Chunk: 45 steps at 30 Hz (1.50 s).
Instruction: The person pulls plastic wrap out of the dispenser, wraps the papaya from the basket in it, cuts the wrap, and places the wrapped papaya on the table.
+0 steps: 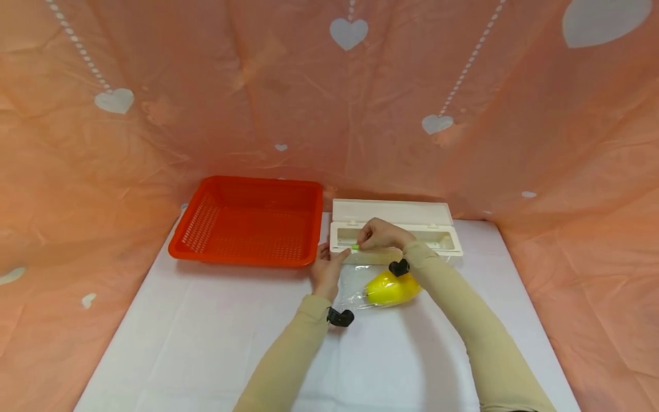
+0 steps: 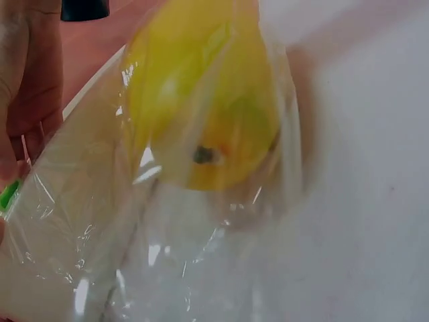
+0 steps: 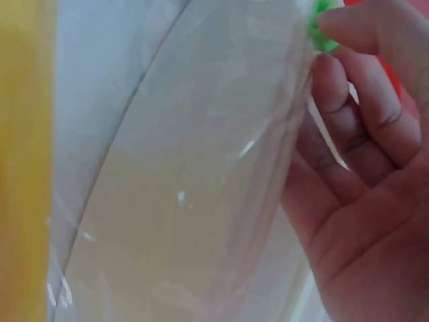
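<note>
A clear plastic zip bag (image 1: pixel 354 280) with a yellow fruit-like thing (image 1: pixel 387 289) inside lies in front of the white box. A small green slider (image 3: pixel 324 27) sits on the bag's top edge. My right hand (image 1: pixel 383 234) pinches this slider between thumb and forefinger, above the box's front rim. My left hand (image 1: pixel 326 277) holds the bag's left corner, its thumb close to the slider. In the left wrist view the yellow thing (image 2: pixel 201 100) shows a dark spot at its rounded end, through the creased plastic.
The long white box (image 1: pixel 448 243) stands with its lid (image 1: pixel 391 212) raised at the back. To its left is a red-orange basket (image 1: pixel 244 263) with perforated walls. A white cloth (image 1: pixel 206 337) covers the table, and an orange curtain (image 1: pixel 288 86) hangs behind.
</note>
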Each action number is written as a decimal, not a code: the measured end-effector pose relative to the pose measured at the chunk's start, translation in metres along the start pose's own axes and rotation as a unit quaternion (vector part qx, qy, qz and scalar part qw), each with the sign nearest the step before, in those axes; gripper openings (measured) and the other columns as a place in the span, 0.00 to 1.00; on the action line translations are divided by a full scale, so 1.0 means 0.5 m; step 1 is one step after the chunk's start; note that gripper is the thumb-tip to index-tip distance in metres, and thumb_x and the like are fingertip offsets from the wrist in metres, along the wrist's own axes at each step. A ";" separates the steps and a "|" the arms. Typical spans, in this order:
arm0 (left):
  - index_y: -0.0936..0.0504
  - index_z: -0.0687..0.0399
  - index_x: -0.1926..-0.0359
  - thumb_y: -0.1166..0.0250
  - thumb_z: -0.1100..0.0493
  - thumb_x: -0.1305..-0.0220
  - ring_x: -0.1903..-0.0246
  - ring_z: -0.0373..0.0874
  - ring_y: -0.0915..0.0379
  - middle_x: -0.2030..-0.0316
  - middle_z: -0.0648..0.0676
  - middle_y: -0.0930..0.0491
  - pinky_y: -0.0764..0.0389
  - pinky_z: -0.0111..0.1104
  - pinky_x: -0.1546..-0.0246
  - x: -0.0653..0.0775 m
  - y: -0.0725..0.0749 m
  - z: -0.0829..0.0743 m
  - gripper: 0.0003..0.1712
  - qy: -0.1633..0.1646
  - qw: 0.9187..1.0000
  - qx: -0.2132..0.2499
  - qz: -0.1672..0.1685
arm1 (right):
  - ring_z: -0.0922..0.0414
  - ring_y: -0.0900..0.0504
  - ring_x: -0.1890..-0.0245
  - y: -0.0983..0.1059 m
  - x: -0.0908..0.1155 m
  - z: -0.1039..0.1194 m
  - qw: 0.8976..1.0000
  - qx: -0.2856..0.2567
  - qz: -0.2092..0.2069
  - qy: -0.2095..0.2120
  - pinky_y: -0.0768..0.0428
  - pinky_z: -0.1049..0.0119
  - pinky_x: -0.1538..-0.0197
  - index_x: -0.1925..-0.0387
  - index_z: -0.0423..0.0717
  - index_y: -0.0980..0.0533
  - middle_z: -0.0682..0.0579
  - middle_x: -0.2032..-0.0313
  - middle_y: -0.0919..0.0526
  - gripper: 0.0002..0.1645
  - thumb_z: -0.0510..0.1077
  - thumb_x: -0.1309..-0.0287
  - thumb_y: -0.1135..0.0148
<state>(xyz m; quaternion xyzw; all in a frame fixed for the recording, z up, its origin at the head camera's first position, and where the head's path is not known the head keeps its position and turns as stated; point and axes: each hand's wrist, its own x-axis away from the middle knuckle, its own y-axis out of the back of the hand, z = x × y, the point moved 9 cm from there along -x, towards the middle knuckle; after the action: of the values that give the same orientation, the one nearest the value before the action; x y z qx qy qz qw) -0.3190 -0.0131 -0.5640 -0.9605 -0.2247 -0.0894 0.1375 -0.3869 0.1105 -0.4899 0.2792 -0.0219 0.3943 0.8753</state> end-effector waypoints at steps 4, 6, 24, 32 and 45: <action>0.30 0.58 0.49 0.26 0.61 0.62 0.55 0.48 0.30 0.55 0.58 0.27 0.26 0.33 0.57 -0.003 -0.004 -0.002 0.35 -0.001 1.000 0.003 0.000 | 0.62 0.32 0.82 0.006 0.001 -0.003 1.000 0.003 -0.002 0.007 0.31 0.73 0.76 0.74 0.33 0.21 0.50 0.79 0.20 0.04 0.31 0.57 0.36; 0.30 0.59 0.49 0.26 0.61 0.62 0.55 0.49 0.30 0.54 0.59 0.27 0.26 0.34 0.56 -0.005 -0.003 -0.001 0.35 0.001 1.000 0.007 -0.001 | 0.63 0.32 0.82 0.005 0.000 -0.003 1.000 -0.002 0.002 0.014 0.31 0.74 0.76 0.74 0.33 0.21 0.50 0.79 0.20 0.04 0.31 0.57 0.36; 0.32 0.59 0.46 0.26 0.53 0.63 0.53 0.48 0.32 0.51 0.58 0.28 0.27 0.33 0.54 -0.024 0.009 0.021 0.41 0.000 1.000 -0.018 0.002 | 0.51 0.22 0.59 0.003 0.006 -0.019 0.994 -0.101 0.048 0.003 0.23 0.63 0.56 0.55 0.29 0.26 0.41 0.58 0.21 0.18 0.30 0.50 0.40; 0.31 0.60 0.47 0.27 0.57 0.60 0.54 0.49 0.30 0.53 0.59 0.27 0.26 0.34 0.56 -0.018 0.007 0.013 0.37 -0.016 1.000 -0.012 0.001 | 0.53 0.20 0.67 -0.001 -0.011 -0.009 0.996 -0.079 0.024 0.040 0.21 0.63 0.61 0.63 0.30 0.23 0.41 0.66 0.19 0.15 0.31 0.57 0.34; 0.29 0.58 0.48 0.24 0.52 0.67 0.54 0.48 0.30 0.53 0.57 0.27 0.27 0.33 0.54 -0.012 0.007 0.022 0.41 -0.001 1.000 -0.006 -0.012 | 0.53 0.20 0.72 0.009 0.003 -0.015 0.999 -0.032 -0.006 0.040 0.21 0.65 0.65 0.69 0.35 0.20 0.45 0.72 0.18 0.11 0.33 0.60 0.31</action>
<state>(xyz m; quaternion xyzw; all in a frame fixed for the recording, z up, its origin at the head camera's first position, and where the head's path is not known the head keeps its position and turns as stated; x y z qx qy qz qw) -0.3214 -0.0153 -0.5765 -0.9586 -0.2360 -0.0918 0.1303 -0.3904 0.1174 -0.4937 0.2346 0.0024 0.3992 0.8863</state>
